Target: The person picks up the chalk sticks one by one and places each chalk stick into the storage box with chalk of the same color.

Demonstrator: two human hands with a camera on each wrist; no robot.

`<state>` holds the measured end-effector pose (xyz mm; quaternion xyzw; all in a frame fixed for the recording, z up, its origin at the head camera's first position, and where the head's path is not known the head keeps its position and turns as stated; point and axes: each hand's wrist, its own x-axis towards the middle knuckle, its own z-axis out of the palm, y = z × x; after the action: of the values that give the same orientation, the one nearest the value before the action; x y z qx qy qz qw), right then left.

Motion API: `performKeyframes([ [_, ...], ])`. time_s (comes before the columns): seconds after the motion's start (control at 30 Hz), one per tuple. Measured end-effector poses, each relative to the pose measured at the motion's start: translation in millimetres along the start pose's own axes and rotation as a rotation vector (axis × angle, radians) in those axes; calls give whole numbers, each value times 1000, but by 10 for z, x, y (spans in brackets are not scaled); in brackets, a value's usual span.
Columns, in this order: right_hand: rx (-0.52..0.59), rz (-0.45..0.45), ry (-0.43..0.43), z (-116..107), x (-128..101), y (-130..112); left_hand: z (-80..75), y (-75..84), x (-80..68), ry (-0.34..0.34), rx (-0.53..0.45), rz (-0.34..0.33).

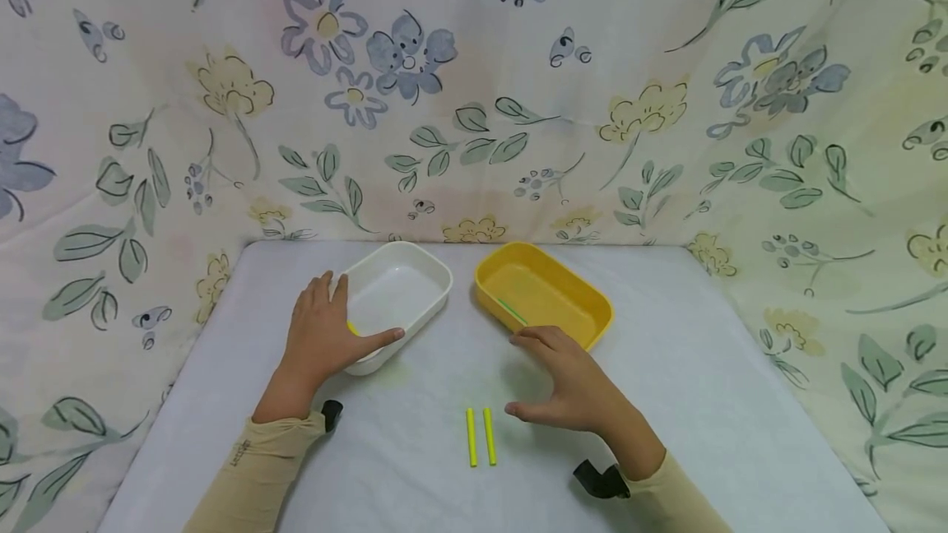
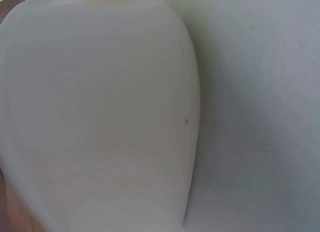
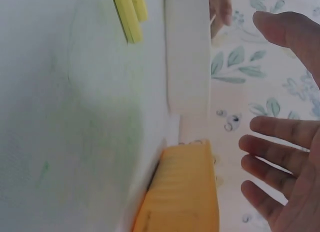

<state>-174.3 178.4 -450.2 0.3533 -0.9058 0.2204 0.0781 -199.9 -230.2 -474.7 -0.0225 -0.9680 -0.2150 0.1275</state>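
Note:
My left hand (image 1: 322, 336) is spread over the near left end of a white tray (image 1: 424, 321), its thumb stretched across the tray. A bit of something yellow (image 1: 352, 328) shows inside beside that hand, mostly hidden. The tray's outer wall (image 2: 100, 112) fills most of the left wrist view. At the near edge of a yellow tray (image 1: 548, 278), my right hand (image 1: 566, 381) has its fingers and thumb apart and nothing between them. A thin green stick (image 1: 513, 312) lies in the yellow tray. Two yellow sticks (image 1: 480, 437) lie side by side between my hands.
A white cloth (image 1: 415, 467) covers the table, with faint green smudges in the right wrist view. Behind and at both sides hangs a floral curtain (image 1: 474, 89). Black straps (image 1: 601, 481) sit at both wrists, by the beige sleeves.

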Motion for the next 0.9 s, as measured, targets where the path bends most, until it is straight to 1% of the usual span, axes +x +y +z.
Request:
performKeyframes([
  [0.13, 9, -22, -27, 19, -18, -42, -2, -28, -15, -13, 11, -13],
  [0.3, 8, -32, -40, 50, -42, -45, 1, -57, -26, -25, 40, -16],
  [0.6, 41, -7, -119, 88, -75, -65, -23, -67, -88, -58, 42, -34],
  [0.77, 61, -3, -154, 125, -100, -86, -24, -80, -112, -57, 39, -44],
  [0.9, 102, 18, -191, 165, -122, -100, -8, -88, -121, -53, 30, -40],
])
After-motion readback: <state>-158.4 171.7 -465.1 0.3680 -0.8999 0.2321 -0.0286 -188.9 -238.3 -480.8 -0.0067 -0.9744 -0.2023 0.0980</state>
